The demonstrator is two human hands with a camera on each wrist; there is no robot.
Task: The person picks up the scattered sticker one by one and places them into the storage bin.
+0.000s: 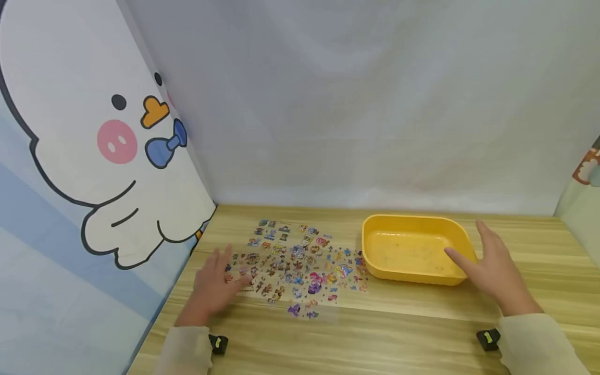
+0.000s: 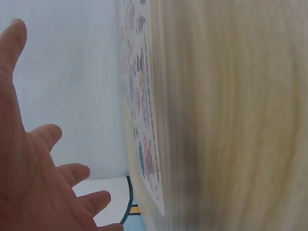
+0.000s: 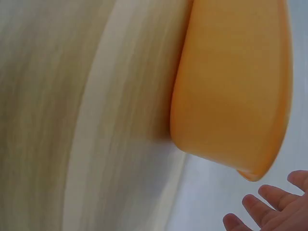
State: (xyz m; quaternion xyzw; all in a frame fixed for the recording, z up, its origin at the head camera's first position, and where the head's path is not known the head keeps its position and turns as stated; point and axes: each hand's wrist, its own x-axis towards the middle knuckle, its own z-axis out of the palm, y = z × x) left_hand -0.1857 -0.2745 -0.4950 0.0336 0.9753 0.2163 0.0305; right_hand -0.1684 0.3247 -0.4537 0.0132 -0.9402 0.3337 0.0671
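From the left hand (image 1: 211, 286), the patterned wall (image 1: 112, 208) blocks ten o'clock; at two to three, the printed sheets (image 1: 286, 265) lie flat, passable from above. Beside the right hand (image 1: 497, 273), the yellow tray (image 1: 412, 278) raises its walls toward nine. Open tabletop (image 1: 384, 336) gives passage at the tray's six o'clock; the white backdrop (image 1: 375, 104) closes twelve.

Pale cloth (image 1: 356, 109) behind and a cartoon panel (image 1: 65, 78) beside the table (image 1: 375, 336) show a curtained booth
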